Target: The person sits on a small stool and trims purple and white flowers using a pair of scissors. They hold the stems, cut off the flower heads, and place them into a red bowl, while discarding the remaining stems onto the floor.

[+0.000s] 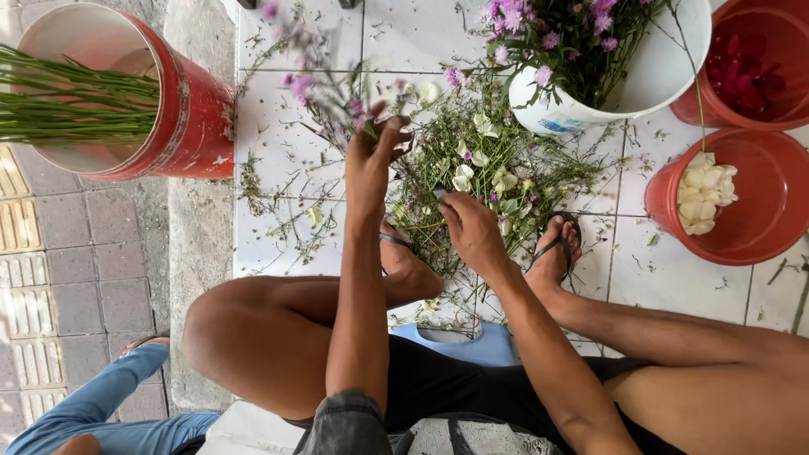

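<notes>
- Purple-flowered stems (324,93) are pinched in your left hand (371,164), fingers closed on them, raised over the tiled floor (278,160).
- Your right hand (472,232) grips something small; fingers curled.
- Beyond, trimmings (497,168) litter the floor; a white bucket (657,76) holds many flowers, so much looks left.

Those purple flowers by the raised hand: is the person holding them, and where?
Yes. The left hand grips a purple-flowered sprig at the lower stem. The right hand rests in the cuttings; whether it holds anything cannot be told.
</notes>
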